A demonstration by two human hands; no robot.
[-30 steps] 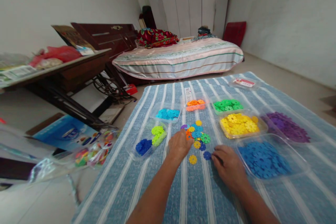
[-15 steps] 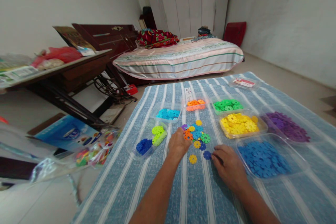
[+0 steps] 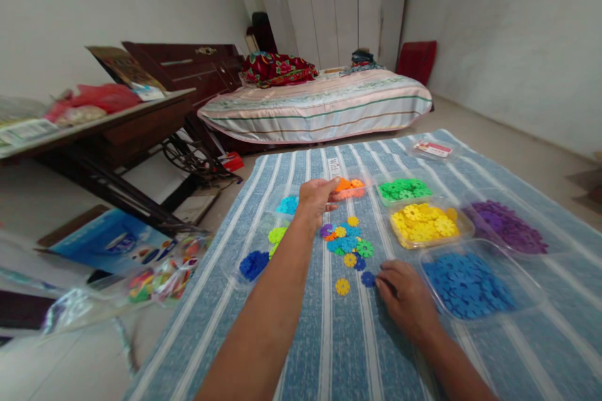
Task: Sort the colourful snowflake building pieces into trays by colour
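Observation:
My left hand (image 3: 318,195) is stretched forward with its fingers closed on an orange flower-shaped piece (image 3: 343,184), right at the near edge of the clear tray of orange pieces (image 3: 357,190). Below it a small pile of mixed coloured pieces (image 3: 348,243) lies on the blue striped cloth (image 3: 329,338). My right hand (image 3: 407,302) rests on the cloth with bent fingers, its fingertips beside a dark blue piece (image 3: 367,278). A single yellow piece (image 3: 342,286) lies to the left of that.
Clear trays hold green (image 3: 403,188), yellow (image 3: 426,223), purple (image 3: 506,227), dark blue (image 3: 465,287) and light blue (image 3: 286,205) pieces; another tray (image 3: 256,263) holds lime and dark blue ones. A bag of pieces (image 3: 155,279) lies left of the cloth. A table (image 3: 94,131) and bed (image 3: 320,106) stand beyond.
My left hand left the mixed pile and moved forward to the orange tray, carrying an orange piece. My right hand stayed by the dark blue piece. The view shifted slightly.

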